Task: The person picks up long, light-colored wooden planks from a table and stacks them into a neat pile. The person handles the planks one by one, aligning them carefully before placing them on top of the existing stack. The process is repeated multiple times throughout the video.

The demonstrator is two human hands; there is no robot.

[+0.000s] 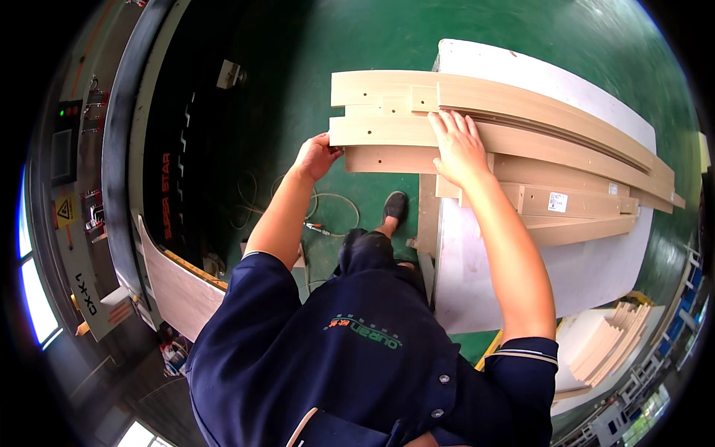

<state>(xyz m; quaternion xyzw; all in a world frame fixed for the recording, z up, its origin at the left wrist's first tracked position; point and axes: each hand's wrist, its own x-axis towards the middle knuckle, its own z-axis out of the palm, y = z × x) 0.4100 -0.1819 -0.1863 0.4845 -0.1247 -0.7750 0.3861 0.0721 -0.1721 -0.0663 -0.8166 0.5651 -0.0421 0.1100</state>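
Several long, pale wooden boards lie stacked and overlapping on a white-topped table, their left ends sticking out past its edge. My left hand (319,157) is closed at the left end of one board (395,132), its thumb and fingers at the near corner. Across the same board, farther right, my right hand (460,147) lies with fingers stretched out toward its far edge. Another board (395,159) shows just below, and one more (383,83) lies beyond. Small dark holes mark the board ends. Part of the left fingers is hidden.
The white tabletop (484,290) also bears shorter wooden pieces (555,201), one with a white label. A large machine with a control panel (65,149) stands at left. Cable (339,197) coils on the green floor. More boards (607,343) are stacked at lower right.
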